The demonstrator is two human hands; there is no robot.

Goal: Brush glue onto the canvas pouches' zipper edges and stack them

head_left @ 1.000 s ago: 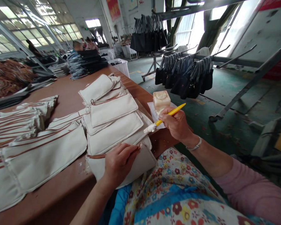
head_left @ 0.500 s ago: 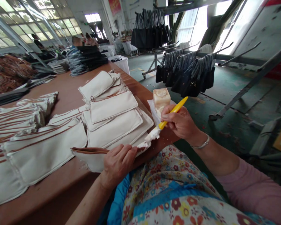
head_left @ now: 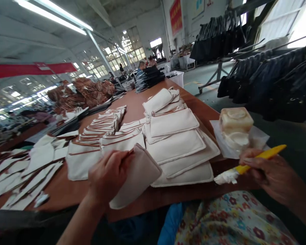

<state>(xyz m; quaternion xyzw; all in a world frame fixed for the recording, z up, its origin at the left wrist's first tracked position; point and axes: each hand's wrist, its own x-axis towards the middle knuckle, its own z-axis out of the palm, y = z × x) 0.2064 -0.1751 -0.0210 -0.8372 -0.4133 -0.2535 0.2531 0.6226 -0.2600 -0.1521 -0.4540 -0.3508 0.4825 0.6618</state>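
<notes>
My left hand is closed on the brown-trimmed top edge of a cream fabric pouch, held tilted above the table's front edge. My right hand grips a yellow-handled brush, whose bristles are thick with a white paste. The brush points left, apart from the pouch. Between the hands lies an overlapping stack of cream pouches. Just beyond my right hand, a squarish translucent tub sits on a white sheet, with a white round piece in front of it.
Rows of brown-edged cream pouches cover the left part of the brown table. Loose cream strips lie farther left. Bundles of brown material rise behind. Racks hung with black bags stand at the right. People work far back.
My view has swung left. My left hand has lifted the pouch off the table edge and carried it left. The brush has come away from the pouch's edge, still in my right hand.
</notes>
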